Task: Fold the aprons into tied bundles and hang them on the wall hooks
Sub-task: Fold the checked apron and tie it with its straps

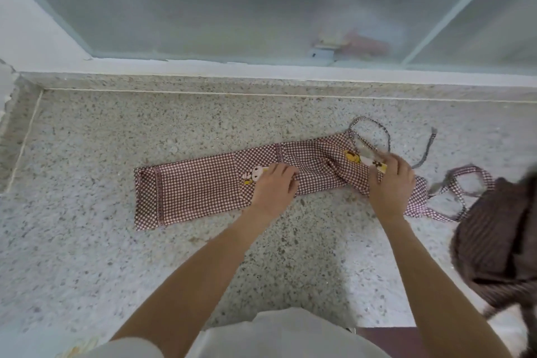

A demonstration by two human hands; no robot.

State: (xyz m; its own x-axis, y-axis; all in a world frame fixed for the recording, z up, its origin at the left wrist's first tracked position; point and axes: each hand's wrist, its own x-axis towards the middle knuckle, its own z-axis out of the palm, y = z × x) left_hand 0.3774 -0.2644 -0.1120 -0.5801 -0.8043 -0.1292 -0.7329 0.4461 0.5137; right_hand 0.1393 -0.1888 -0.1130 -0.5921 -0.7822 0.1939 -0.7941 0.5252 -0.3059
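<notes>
A maroon-and-white checked apron [200,189] lies folded into a long strip on the speckled stone counter [87,241]. Cartoon patches show on it near both hands. My left hand [274,187] rests on the middle of the strip with fingers bent, pressing the cloth. My right hand [390,183] grips the bunched right end of the apron, fingers curled over the fabric. The apron's thin ties [427,151] loop loosely on the counter to the right. No wall hooks are in view.
A dark brown striped cloth [499,244] lies heaped at the counter's right edge. A frosted glass window [261,3] with a pale frame runs along the back, above a raised stone ledge [203,81]. The counter's front edge is near my body.
</notes>
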